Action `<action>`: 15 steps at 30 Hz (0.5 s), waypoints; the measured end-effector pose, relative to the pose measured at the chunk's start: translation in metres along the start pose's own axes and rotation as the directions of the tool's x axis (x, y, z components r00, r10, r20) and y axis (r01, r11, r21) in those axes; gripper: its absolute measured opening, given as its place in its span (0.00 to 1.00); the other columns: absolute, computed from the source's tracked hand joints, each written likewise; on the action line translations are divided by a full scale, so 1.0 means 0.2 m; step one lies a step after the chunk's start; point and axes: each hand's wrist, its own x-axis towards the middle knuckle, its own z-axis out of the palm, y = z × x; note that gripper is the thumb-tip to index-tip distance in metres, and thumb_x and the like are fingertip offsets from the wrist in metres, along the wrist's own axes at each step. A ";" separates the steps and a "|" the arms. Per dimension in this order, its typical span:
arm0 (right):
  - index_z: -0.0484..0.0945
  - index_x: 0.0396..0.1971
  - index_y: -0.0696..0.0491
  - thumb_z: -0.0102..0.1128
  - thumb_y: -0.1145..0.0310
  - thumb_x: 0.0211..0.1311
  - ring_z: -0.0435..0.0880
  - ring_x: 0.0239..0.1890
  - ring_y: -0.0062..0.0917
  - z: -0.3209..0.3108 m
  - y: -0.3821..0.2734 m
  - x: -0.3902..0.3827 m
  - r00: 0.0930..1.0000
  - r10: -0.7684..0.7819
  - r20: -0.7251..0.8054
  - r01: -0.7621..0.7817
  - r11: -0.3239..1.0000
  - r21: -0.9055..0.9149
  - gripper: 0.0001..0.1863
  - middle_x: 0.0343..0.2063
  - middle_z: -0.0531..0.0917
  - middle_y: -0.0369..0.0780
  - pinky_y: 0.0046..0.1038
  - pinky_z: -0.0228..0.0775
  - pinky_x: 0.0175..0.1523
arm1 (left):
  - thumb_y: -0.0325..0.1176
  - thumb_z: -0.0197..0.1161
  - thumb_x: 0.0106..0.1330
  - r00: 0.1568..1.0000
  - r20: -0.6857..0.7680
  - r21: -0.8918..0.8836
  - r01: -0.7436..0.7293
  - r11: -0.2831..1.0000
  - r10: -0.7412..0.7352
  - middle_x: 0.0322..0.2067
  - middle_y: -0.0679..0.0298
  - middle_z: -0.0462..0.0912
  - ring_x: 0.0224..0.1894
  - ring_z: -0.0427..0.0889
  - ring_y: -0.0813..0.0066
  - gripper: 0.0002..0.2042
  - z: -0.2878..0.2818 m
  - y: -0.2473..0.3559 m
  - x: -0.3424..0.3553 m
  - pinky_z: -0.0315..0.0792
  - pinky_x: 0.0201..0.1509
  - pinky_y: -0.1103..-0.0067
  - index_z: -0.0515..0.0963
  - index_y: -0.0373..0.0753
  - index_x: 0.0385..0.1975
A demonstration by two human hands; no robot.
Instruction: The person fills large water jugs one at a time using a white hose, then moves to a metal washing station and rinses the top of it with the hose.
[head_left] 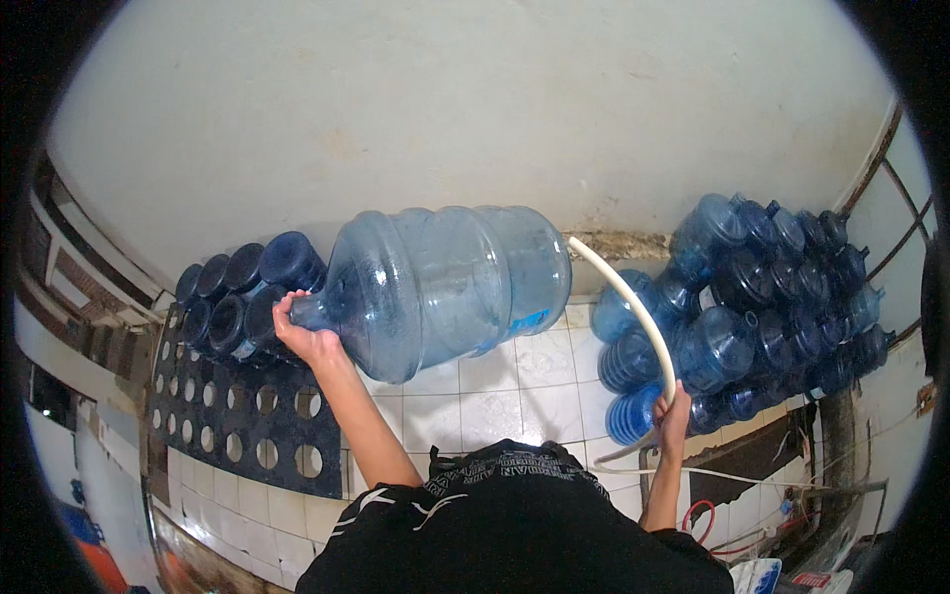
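Observation:
A large clear blue water jug (450, 287) lies on its side in the air in front of me, its neck to the left and its base to the right. My left hand (305, 327) is closed around the neck. In my right hand (672, 416) is a cream-coloured hose (638, 312), which curves up and leftward so that its free end comes near the jug's base. The hose's lower part runs down past my wrist toward the floor. Whether water comes out of it I cannot make out.
Several jugs (732, 346) stand crowded on the right. On the left, a black rack (252, 396) with round holes bears several upside-down jugs (226, 317). White floor tiles (490, 411) lie below, and a pale wall (475, 109) rises ahead. A red hose (701, 510) and cables lie at lower right.

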 end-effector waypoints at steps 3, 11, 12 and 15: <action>0.62 0.19 0.49 0.40 0.53 0.66 0.54 0.09 0.12 0.06 -0.03 0.12 1.000 -0.014 0.020 0.014 1.000 -0.002 0.18 0.09 0.57 0.28 0.16 0.42 0.13 | 0.30 0.55 0.50 1.000 0.004 0.040 -0.007 0.999 0.007 0.25 0.64 0.75 0.31 0.75 0.71 0.03 0.03 -0.04 -0.02 0.71 0.40 0.75 0.72 0.39 0.19; 0.63 0.19 0.50 0.41 0.51 0.66 0.56 0.09 0.12 0.05 -0.06 0.24 0.997 -0.003 0.078 0.003 1.000 -0.002 0.21 0.09 0.58 0.28 0.16 0.45 0.13 | 0.30 0.57 0.50 0.998 -0.057 0.025 0.038 0.999 -0.036 0.25 0.63 0.75 0.31 0.75 0.71 0.03 0.09 -0.09 -0.09 0.71 0.39 0.75 0.74 0.38 0.22; 0.63 0.19 0.50 0.40 0.51 0.66 0.56 0.09 0.12 0.01 -0.06 0.21 0.998 0.016 0.057 -0.016 1.000 0.001 0.21 0.09 0.58 0.29 0.16 0.45 0.13 | 0.30 0.57 0.50 0.997 -0.074 0.034 0.034 0.999 -0.032 0.25 0.63 0.75 0.31 0.75 0.71 0.03 0.11 -0.09 -0.11 0.71 0.39 0.75 0.73 0.38 0.22; 0.63 0.18 0.50 0.40 0.51 0.66 0.56 0.09 0.13 -0.13 0.00 0.14 0.998 0.065 0.007 -0.065 0.998 0.010 0.21 0.08 0.58 0.29 0.16 0.45 0.13 | 0.30 0.58 0.50 0.992 -0.124 0.068 0.036 0.997 -0.027 0.25 0.63 0.74 0.31 0.74 0.72 0.03 0.19 -0.11 -0.17 0.71 0.38 0.76 0.73 0.39 0.22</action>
